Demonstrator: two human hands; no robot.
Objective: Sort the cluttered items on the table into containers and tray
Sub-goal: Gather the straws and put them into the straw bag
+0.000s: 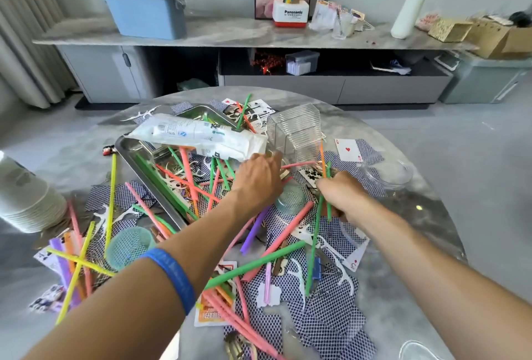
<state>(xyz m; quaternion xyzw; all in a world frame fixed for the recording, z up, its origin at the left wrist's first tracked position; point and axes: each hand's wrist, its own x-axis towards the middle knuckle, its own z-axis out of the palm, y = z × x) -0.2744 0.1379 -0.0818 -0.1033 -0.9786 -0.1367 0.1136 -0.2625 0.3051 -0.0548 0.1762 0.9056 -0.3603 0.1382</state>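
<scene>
With our right hand (pixel 342 189) clenched around a bunch of thin green and orange plastic straws (pixel 324 175) and our left hand (pixel 259 178) reaching, grip unclear, we should slot them upright into the nearby clear ribbed plastic container (pixel 296 132).

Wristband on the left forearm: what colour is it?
Blue. The wristband shows plainly in the head view, wrapped around the left forearm above the straws.

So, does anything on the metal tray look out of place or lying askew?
Yes. A white plastic package lies slanted across the far part of the metal tray, with its left end sticking out past the rim. Coloured straws lie crisscrossed in the tray beneath it, not sorted.
</scene>
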